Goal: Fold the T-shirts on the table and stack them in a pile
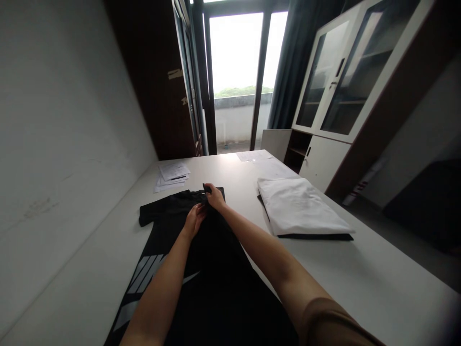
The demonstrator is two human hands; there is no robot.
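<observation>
A black T-shirt (216, 269) with grey print on its left part lies spread on the white table, its neck end away from me. My right hand (215, 196) is closed on the shirt near the collar, pinching a bit of the black cloth upward. Just left of and below it, my left hand (195, 218) rests at the upper chest below the collar, fingers curled against the fabric. The left sleeve lies flat, while the right shoulder is partly behind my right forearm.
Right of the shirt lies a stack of folded cloth (302, 206), white on top with black beneath. Papers (173, 175) lie at the table's far left, and more sheets (255, 156) at its far edge. A wall borders the left side; a cabinet (334, 81) stands beyond the right edge.
</observation>
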